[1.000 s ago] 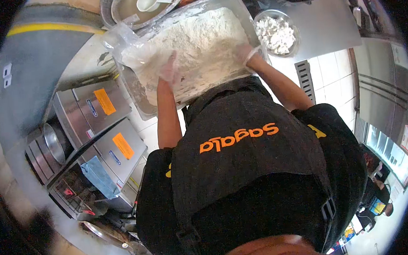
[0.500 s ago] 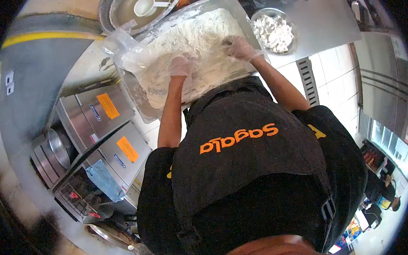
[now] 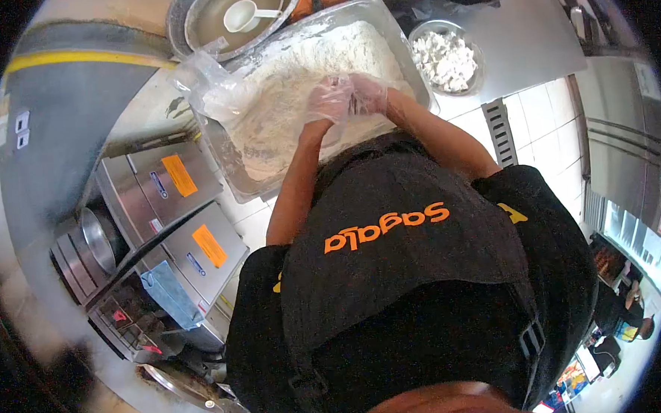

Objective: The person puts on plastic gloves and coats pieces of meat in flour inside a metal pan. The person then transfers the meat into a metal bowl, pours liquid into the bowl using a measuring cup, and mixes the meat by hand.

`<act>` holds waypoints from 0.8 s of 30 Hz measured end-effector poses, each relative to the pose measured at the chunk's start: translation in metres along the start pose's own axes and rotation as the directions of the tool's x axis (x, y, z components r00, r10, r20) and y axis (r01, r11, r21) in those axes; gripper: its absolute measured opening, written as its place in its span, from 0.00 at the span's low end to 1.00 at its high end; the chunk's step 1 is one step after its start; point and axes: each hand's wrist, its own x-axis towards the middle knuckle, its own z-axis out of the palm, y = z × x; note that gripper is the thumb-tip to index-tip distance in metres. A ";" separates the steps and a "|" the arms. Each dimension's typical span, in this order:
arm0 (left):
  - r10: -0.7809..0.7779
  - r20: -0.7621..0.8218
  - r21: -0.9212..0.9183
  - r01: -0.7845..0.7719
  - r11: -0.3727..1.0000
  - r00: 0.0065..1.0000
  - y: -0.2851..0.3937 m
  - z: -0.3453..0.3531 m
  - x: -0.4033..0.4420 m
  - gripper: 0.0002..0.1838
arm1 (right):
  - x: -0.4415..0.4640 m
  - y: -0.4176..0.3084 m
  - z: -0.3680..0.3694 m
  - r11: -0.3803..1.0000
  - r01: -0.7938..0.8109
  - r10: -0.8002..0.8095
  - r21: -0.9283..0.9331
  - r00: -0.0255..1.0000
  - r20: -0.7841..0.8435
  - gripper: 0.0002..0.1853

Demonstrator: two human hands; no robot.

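Note:
My left hand and my right hand, both in clear plastic gloves, meet over the middle of a large metal tray. Pale flour fills much of the tray. The fingers of both hands are curled inward and pressed together. Whatever lies between them is hidden by the gloves. A clear plastic bag rests over the tray's left rim.
Behind the tray stands a round basin of cloudy liquid with a white scoop. A bowl of white pieces sits at right on the steel counter. Steel cabinets are at left. Another person is far right.
My hands were apart in the flour, one on each side. They have come together over the middle of the tray, with fingers curled.

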 end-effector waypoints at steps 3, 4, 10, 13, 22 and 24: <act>0.348 -0.083 0.119 -0.337 0.934 0.934 -0.013 0.007 0.005 0.20 | -0.013 -0.001 0.013 0.991 0.026 -0.036 0.130 0.996 0.080 0.11; 0.322 -0.084 0.099 -0.314 0.944 0.943 -0.007 0.004 0.003 0.21 | -0.014 -0.002 0.017 0.989 0.017 -0.031 0.148 0.995 0.095 0.12; 0.040 0.175 -0.228 0.001 0.974 0.984 0.035 -0.030 -0.029 0.18 | -0.030 -0.010 0.020 0.963 0.193 -0.165 -0.188 0.974 0.154 0.14; 0.129 0.047 -0.371 -0.103 0.923 0.991 0.025 -0.035 -0.024 0.17 | -0.034 -0.015 0.014 0.988 0.101 -0.107 0.115 0.993 0.048 0.16; 0.090 -0.346 0.059 -0.074 0.996 0.934 -0.081 -0.036 0.014 0.22 | -0.144 -0.100 0.030 0.922 0.310 -0.351 -0.233 0.922 -0.165 0.18; -0.061 -0.130 0.221 0.089 0.971 0.990 -0.054 -0.045 0.005 0.30 | -0.155 -0.114 -0.020 -0.333 -0.149 -0.608 -0.931 0.789 0.091 0.20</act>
